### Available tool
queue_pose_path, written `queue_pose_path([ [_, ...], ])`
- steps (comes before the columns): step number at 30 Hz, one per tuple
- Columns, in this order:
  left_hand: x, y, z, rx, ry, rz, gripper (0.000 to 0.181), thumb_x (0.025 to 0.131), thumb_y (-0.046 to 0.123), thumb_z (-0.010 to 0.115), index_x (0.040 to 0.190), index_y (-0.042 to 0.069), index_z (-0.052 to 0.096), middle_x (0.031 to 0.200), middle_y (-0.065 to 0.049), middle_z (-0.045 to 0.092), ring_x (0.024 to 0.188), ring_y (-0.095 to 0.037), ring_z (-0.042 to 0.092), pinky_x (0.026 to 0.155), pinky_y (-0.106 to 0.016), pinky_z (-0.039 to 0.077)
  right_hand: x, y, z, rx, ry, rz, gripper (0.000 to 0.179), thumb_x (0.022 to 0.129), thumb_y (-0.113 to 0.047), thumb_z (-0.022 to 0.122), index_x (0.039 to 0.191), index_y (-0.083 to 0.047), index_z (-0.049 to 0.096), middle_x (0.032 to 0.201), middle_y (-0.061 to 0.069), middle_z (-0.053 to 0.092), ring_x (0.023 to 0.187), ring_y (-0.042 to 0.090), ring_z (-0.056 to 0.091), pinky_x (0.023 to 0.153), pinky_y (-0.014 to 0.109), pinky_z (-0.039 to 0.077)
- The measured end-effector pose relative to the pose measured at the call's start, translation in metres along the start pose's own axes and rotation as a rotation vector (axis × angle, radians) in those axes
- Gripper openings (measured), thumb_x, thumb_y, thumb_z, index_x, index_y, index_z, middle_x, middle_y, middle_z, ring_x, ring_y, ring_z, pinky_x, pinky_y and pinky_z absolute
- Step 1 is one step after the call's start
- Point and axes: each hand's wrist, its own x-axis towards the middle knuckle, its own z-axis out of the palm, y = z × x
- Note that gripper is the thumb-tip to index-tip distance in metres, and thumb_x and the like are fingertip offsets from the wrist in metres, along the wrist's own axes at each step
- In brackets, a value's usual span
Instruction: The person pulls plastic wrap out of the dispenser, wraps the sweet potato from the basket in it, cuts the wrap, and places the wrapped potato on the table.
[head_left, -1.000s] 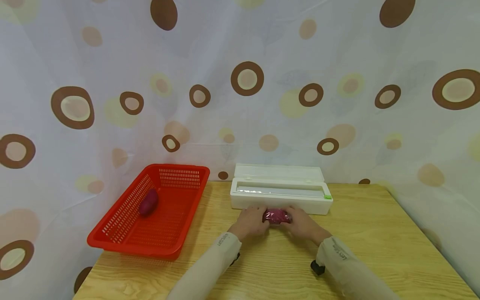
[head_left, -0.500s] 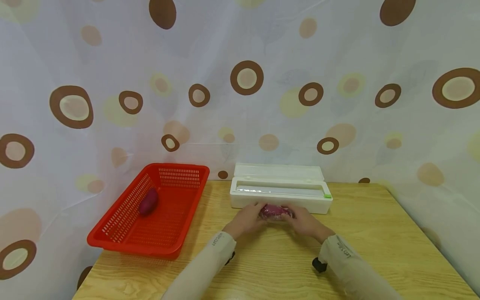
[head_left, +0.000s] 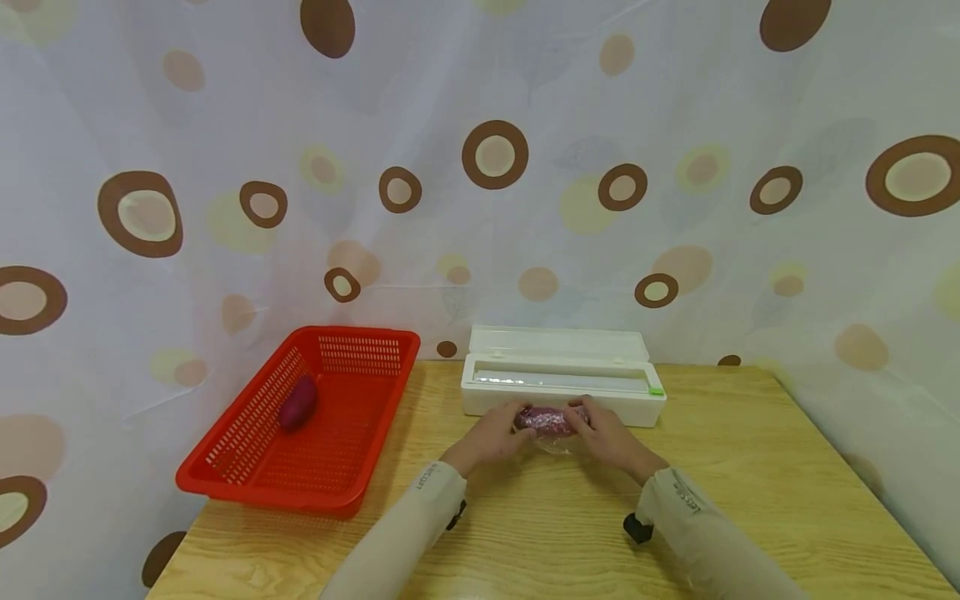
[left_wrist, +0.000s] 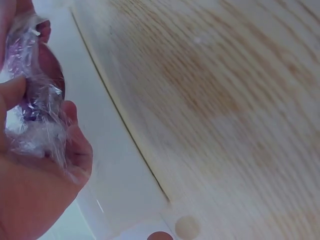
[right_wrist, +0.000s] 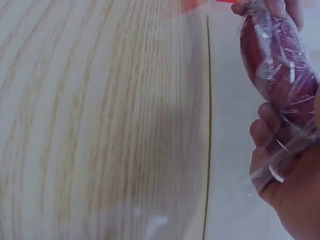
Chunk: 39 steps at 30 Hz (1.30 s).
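Head: two hands, left hand [head_left: 491, 435] and right hand [head_left: 611, 439], reach forward, angled inward, each gripping one end of one film-wrapped purple tuber [head_left: 549, 421], just in front of one lid-up white box [head_left: 555, 399] on the tabletop [head_left: 757, 450]. One red basket [head_left: 348, 421] off to the left, one other purple tuber [head_left: 298, 403] inside. Left wrist: fingers curled round the wrapped tuber's left end, thumb on its near side. Right wrist: fingers curled round its right end.
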Motion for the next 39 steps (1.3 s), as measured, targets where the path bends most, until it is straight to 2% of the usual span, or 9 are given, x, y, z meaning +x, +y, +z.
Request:
queue_pose_path([
  [6,-0.001,0.001,-0.001,-0.026,-0.013,0.008,0.044,0.100,0.035,0.044,0.138,0.013,0.044,0.129,-0.006,0.053,0.115,-0.019,0.052,0.095,-0.035,0.043,0.000,-0.002,-0.001,-0.021,0.049,-0.020,0.035,0.102,-0.029,0.041,0.116,0.000,0.052,0.098,0.015,0.063,0.089,0.025,0.061,0.076,0.041,0.049],
  [13,0.003,-0.003,0.003,-0.005,-0.033,0.073,0.054,0.095,0.038,0.052,0.142,0.015,0.038,0.132,-0.006,0.052,0.117,-0.017,0.052,0.098,-0.031,0.041,0.001,-0.008,-0.003,-0.054,0.063,0.064,0.040,0.103,-0.032,0.038,0.106,0.003,0.058,0.083,0.007,0.060,0.074,0.019,0.054,0.066,0.035,0.045],
  [16,0.003,-0.004,0.005,0.013,-0.032,0.080,0.055,0.096,0.039,0.049,0.144,0.016,0.036,0.134,-0.006,0.051,0.119,-0.017,0.051,0.099,-0.032,0.041,0.002,-0.008,-0.002,-0.056,0.058,0.075,0.041,0.103,-0.033,0.037,0.105,0.002,0.057,0.083,0.007,0.060,0.073,0.018,0.054,0.065,0.034,0.045],
  [19,0.001,-0.002,0.004,0.018,-0.030,0.046,0.052,0.097,0.044,0.044,0.142,0.018,0.038,0.131,-0.005,0.054,0.117,-0.017,0.052,0.097,-0.033,0.042,0.002,-0.009,-0.001,-0.027,0.051,0.056,0.038,0.103,-0.033,0.038,0.108,0.001,0.055,0.087,0.009,0.061,0.076,0.022,0.057,0.066,0.034,0.047],
  [25,-0.002,0.002,0.000,-0.018,-0.035,-0.056,0.048,0.097,0.052,0.038,0.127,0.018,0.051,0.114,-0.004,0.062,0.105,-0.018,0.058,0.088,-0.035,0.047,0.000,-0.013,0.000,0.009,0.046,-0.009,0.034,0.101,-0.028,0.045,0.112,0.003,0.053,0.095,0.013,0.062,0.083,0.025,0.061,0.070,0.036,0.050],
  [28,-0.002,0.003,0.000,-0.022,-0.042,-0.053,0.051,0.096,0.052,0.041,0.132,0.017,0.048,0.118,-0.006,0.061,0.109,-0.020,0.057,0.091,-0.037,0.045,0.000,-0.014,0.000,-0.027,0.054,0.020,0.036,0.102,-0.031,0.040,0.107,0.001,0.055,0.094,0.010,0.062,0.085,0.022,0.059,0.074,0.037,0.048],
  [33,-0.003,0.003,0.003,0.008,-0.048,-0.008,0.059,0.093,0.047,0.051,0.142,0.018,0.037,0.128,-0.006,0.056,0.116,-0.020,0.054,0.096,-0.036,0.043,0.000,-0.017,-0.002,-0.046,0.050,0.091,0.041,0.103,-0.035,0.035,0.102,0.001,0.056,0.084,0.007,0.059,0.076,0.019,0.054,0.068,0.034,0.045],
  [36,-0.005,0.005,0.002,0.034,-0.039,-0.020,0.055,0.094,0.047,0.049,0.140,0.020,0.040,0.126,-0.005,0.058,0.113,-0.019,0.055,0.094,-0.036,0.044,0.001,-0.018,-0.003,-0.041,0.045,0.100,0.040,0.104,-0.034,0.033,0.103,0.000,0.054,0.081,0.006,0.055,0.073,0.019,0.051,0.066,0.033,0.043],
  [39,-0.006,0.006,0.000,0.041,-0.041,-0.063,0.052,0.094,0.052,0.044,0.136,0.020,0.045,0.119,-0.004,0.061,0.107,-0.017,0.058,0.090,-0.036,0.046,0.001,-0.018,-0.002,-0.022,0.043,0.100,0.038,0.105,-0.033,0.030,0.105,-0.002,0.051,0.079,0.005,0.051,0.072,0.019,0.048,0.064,0.033,0.041],
])
